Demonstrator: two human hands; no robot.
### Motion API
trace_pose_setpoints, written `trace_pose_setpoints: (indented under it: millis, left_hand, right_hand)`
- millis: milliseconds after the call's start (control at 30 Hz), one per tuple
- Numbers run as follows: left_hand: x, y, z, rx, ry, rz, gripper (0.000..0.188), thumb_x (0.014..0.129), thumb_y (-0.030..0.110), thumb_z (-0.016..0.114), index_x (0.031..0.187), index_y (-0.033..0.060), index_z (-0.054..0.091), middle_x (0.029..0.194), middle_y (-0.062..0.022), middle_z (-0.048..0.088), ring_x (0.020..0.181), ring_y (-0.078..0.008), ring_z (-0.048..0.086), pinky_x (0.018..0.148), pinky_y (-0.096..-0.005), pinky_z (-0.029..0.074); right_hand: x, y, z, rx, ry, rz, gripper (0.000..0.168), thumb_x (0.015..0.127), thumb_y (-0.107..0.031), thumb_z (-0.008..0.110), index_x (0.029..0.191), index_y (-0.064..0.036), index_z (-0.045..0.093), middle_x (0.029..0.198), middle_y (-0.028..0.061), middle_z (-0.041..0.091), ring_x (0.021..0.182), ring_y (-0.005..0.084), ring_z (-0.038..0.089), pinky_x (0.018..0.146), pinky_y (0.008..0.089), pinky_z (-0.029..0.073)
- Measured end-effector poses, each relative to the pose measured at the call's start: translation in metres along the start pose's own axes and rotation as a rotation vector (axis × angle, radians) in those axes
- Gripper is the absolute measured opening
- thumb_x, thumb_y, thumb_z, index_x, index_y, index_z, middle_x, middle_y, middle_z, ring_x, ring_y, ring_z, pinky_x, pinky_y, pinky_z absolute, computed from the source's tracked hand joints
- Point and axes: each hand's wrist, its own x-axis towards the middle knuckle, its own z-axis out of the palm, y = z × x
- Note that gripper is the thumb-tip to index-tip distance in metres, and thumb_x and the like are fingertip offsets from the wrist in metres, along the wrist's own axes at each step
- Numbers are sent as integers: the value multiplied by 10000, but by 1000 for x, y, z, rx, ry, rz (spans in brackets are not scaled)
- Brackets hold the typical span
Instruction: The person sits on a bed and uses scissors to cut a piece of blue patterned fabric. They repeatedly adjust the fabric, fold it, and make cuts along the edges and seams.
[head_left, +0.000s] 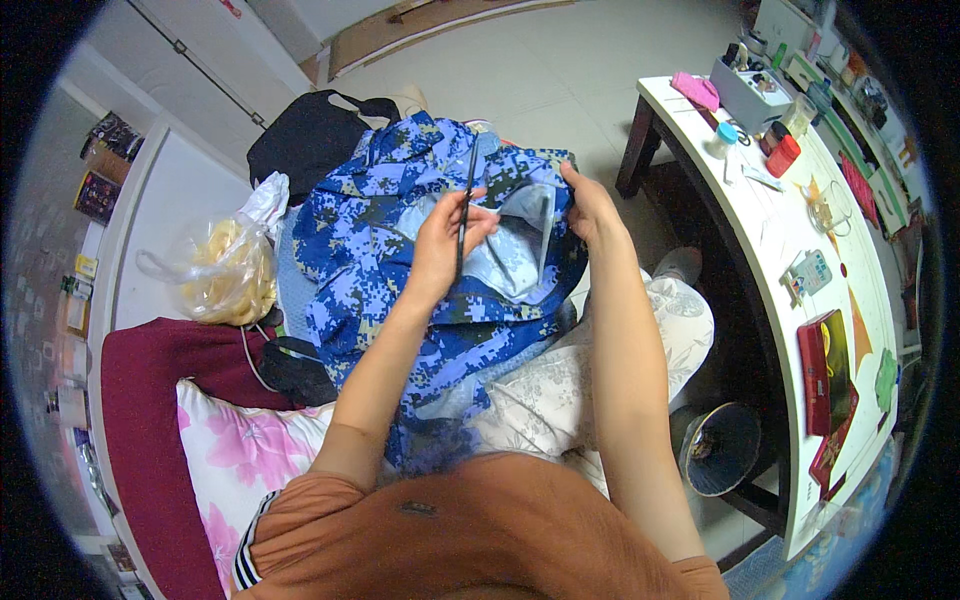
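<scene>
A blue digital-camouflage cloth garment (360, 247) lies bunched before me, partly over my lap. My left hand (454, 232) is above it with a long, thin dark rod (466, 180) between the fingers; its exact kind is unclear. My right hand (590, 206) grips the garment's right edge, thumb on top and the other fingers mostly hidden. Between the hands the cloth gapes, showing a pale blue-grey lining (510, 262). A patterned light trouser leg (547, 382) shows below the garment.
Behind the garment is a black bag (315, 142). To the left are a clear plastic bag with yellowish contents (225, 270) and a floral pillow (255, 450). On the right, a white-topped table (772, 240) carries jars and a red box (821, 375); a lined waste bin (724, 450) stands beneath.
</scene>
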Motion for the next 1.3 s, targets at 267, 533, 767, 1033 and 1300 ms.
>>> trace_pose_setpoints:
  millis: [267, 533, 767, 1033, 1300]
  left_hand:
    - [35, -2, 47, 249, 241, 239, 476, 780, -5, 724, 1190, -7, 483, 967, -88, 653, 819, -125, 616, 755, -259, 512]
    - [45, -25, 53, 515, 392, 402, 382, 788, -13, 715, 1115, 6, 518, 899, -65, 636, 784, -122, 613, 696, -264, 515]
    - [53, -27, 44, 399, 356, 367, 307, 832, 40, 666, 1111, 29, 538, 854, -68, 619, 739, -154, 605, 662, -280, 498]
    - [87, 19, 49, 150, 327, 383, 336, 835, 45, 679, 1133, 15, 525, 818, -29, 591, 660, -74, 542, 582, -206, 454]
    - [199, 46, 93, 130, -388, 198, 433, 820, -25, 612, 1239, -3, 503, 996, -137, 643, 862, -181, 642, 696, -260, 533]
  right_hand:
    - [-46, 1, 21, -35, -141, -126, 357, 1001, -290, 436, 1102, 17, 588, 993, 115, 669, 830, 193, 643, 742, 334, 510]
    - [-44, 4, 21, -65, -64, -183, 298, 976, -265, 498, 979, 4, 624, 881, 85, 677, 728, 162, 637, 658, 306, 500]
    - [-30, 11, 17, 4, -23, -158, 277, 967, -243, 512, 977, 13, 617, 899, 97, 677, 751, 174, 645, 660, 316, 506]
    - [-38, 6, 26, 39, -68, -201, 248, 968, -213, 509, 1024, 9, 603, 913, 95, 678, 768, 174, 653, 677, 310, 515]
    - [-34, 6, 27, 39, -186, -252, 151, 932, -165, 585, 1009, -36, 606, 848, 39, 668, 684, 111, 627, 613, 259, 508]
